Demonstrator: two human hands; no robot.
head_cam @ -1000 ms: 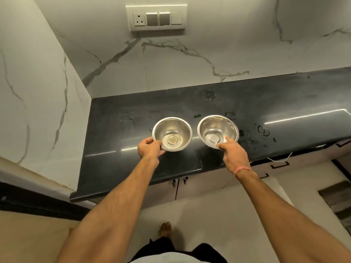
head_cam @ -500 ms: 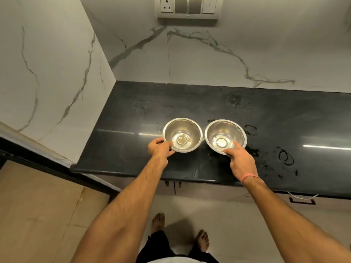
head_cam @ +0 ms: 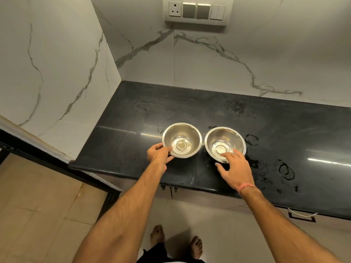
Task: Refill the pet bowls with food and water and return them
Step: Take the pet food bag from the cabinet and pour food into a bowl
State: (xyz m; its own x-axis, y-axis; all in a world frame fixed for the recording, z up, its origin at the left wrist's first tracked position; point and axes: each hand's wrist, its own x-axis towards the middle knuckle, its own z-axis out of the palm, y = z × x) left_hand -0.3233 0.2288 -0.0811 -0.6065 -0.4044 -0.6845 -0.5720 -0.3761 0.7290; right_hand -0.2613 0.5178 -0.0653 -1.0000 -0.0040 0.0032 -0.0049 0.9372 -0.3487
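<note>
I see two empty round steel bowls [head_cam: 181, 139] [head_cam: 225, 143] parked side by side on the glossy black stone surface [head_cam: 121, 147], ready for filling; my left hand [head_cam: 159, 155] grips one rim to steady it, my right hand [head_cam: 234, 167] hovers released over the other

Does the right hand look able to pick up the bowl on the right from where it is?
Probably yes. The right hand hangs open over the near rim of the right bowl, and nothing lies between them on the counter.
</note>
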